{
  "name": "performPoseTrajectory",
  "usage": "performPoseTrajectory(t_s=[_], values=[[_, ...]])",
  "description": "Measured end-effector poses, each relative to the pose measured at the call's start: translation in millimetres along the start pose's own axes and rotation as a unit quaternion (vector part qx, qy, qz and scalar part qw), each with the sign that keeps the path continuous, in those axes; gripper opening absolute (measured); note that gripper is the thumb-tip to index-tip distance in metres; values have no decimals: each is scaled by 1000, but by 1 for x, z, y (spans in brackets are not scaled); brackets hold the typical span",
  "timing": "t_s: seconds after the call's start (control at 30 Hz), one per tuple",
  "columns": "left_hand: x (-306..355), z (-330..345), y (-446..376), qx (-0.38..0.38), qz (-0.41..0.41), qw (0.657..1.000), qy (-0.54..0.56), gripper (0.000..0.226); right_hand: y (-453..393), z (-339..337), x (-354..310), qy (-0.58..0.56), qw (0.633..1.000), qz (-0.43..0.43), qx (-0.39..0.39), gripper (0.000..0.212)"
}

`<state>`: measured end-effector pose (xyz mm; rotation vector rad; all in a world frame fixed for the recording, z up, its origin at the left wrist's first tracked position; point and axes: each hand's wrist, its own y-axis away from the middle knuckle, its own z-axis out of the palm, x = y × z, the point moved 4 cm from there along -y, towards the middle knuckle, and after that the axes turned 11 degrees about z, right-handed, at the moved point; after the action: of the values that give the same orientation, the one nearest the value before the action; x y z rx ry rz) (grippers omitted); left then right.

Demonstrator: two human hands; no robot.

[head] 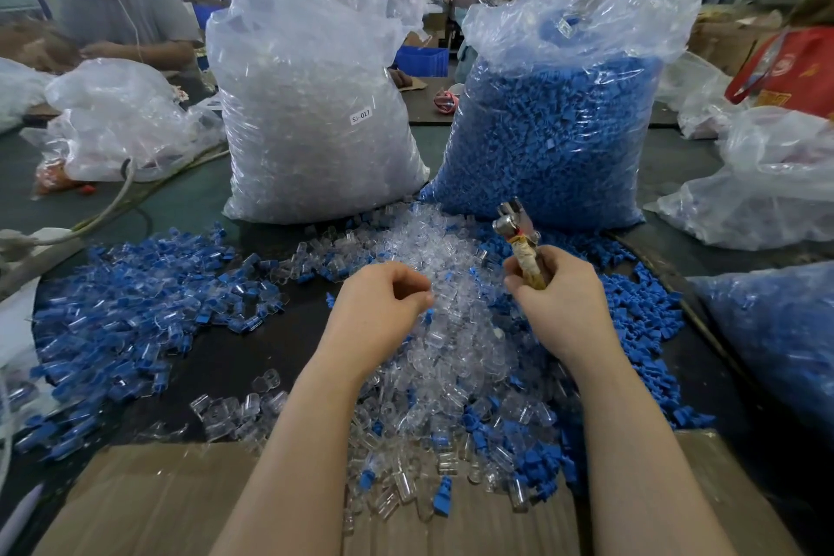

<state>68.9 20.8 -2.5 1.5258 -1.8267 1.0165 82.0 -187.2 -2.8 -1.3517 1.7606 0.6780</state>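
- Your right hand grips the hammer; a sloppy swing smacks your left hand.
- That one's curled over the caps; can't tell if it holds one.

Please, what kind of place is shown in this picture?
Most likely a factory assembly floor: a sack of clear parts and a sack of blue parts stand on the work table, loose parts lie heaped on it, and another worker handles goods across it.

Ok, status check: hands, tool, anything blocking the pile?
Right hand grips hammer, head up. Left hand curled over clear pieces, pinch unclear. Clear bag and blue bag stand behind pile, not blocking.
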Motion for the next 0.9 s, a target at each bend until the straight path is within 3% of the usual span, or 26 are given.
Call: performPoseTrajectory(t_s=[0.17,0.33,0.47,0.57,0.9], values=[[13,5,0,21,7,996,84,14,9,9,-17,-69,992,-68,-83,18],[4,0,0,7,-32,999,5,24,12,15,-19,-64,990,-83,-96,14],[12,3,0,4,-19,990,140,26,15,17,-25,-71,987,-96,-109,15],[19,5,0,43,-5,978,206,17,17,19,-29,-71,984,-104,-123,11],[22,9,1,69,-25,960,272,16,18,15,-30,-59,987,-107,-107,9]])
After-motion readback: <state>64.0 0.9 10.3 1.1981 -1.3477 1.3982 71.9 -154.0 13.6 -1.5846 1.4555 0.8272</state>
